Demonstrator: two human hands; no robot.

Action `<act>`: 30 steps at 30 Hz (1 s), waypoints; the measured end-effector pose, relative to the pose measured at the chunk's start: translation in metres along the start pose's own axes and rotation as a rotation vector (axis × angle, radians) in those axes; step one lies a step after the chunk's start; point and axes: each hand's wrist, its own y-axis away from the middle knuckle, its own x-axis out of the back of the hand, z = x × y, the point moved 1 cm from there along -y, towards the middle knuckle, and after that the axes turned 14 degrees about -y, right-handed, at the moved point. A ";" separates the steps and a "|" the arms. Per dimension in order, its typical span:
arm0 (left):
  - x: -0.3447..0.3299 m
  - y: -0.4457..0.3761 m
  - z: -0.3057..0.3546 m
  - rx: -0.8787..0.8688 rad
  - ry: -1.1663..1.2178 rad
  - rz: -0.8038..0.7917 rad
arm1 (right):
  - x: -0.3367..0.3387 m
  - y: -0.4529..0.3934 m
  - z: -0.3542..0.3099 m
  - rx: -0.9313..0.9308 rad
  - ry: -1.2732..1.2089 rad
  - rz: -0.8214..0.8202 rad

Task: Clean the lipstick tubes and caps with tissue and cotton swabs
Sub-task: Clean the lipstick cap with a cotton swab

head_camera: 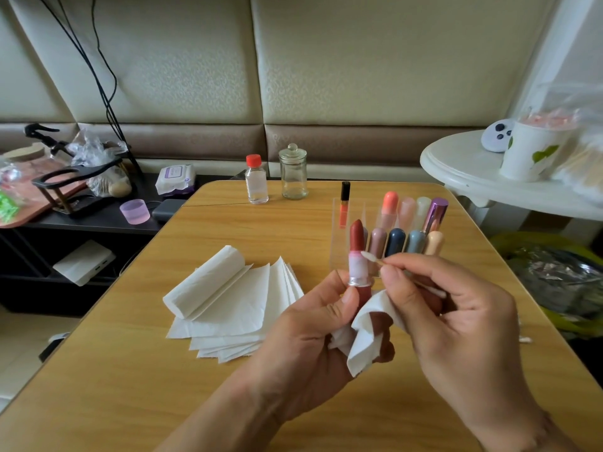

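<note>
Left hand nearest, gripping open lipstick tube upright plus crumpled tissue against palm. Right hand pinches cotton swab, tip just beside tube's white collar. Tissue stack lies left on wooden table. Clear organizer with lipsticks stands just beyond hands; red-capped bottle and glass jar at far edge.

Home, likely a living room — padded wall panels behind a wooden table. Low dark shelf at left with wipes pack, bags and a power bank. Round white side table holds a paper cup — domestic clutter.
</note>
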 end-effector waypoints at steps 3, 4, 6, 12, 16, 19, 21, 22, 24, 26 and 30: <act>0.001 0.000 0.000 0.006 0.008 0.015 | 0.000 0.000 0.001 0.002 0.009 0.005; 0.001 0.000 0.000 0.001 0.008 0.010 | 0.000 0.000 0.001 0.000 0.008 0.010; 0.000 0.000 0.001 0.001 0.003 0.017 | 0.000 0.000 0.001 -0.002 0.004 0.018; 0.001 0.000 0.002 0.022 -0.006 0.064 | -0.001 0.001 -0.001 0.006 0.005 0.026; 0.001 0.000 0.001 0.023 -0.021 0.082 | 0.000 0.000 -0.002 0.015 0.022 0.024; 0.000 0.001 0.002 -0.009 -0.066 0.085 | 0.001 -0.001 -0.002 0.028 0.033 0.022; 0.000 0.002 0.003 -0.028 -0.096 0.091 | 0.003 -0.001 -0.002 0.047 0.049 0.023; 0.001 0.002 0.003 -0.034 -0.111 0.095 | 0.004 -0.001 -0.002 0.059 0.066 0.022; 0.004 0.002 0.002 -0.049 -0.145 0.099 | 0.006 -0.001 -0.002 0.074 0.095 0.019; 0.005 0.003 0.002 -0.067 -0.171 0.096 | 0.007 -0.002 -0.001 0.083 0.121 0.017; 0.003 0.003 0.004 -0.098 -0.183 0.062 | 0.011 -0.002 0.000 0.097 0.142 0.018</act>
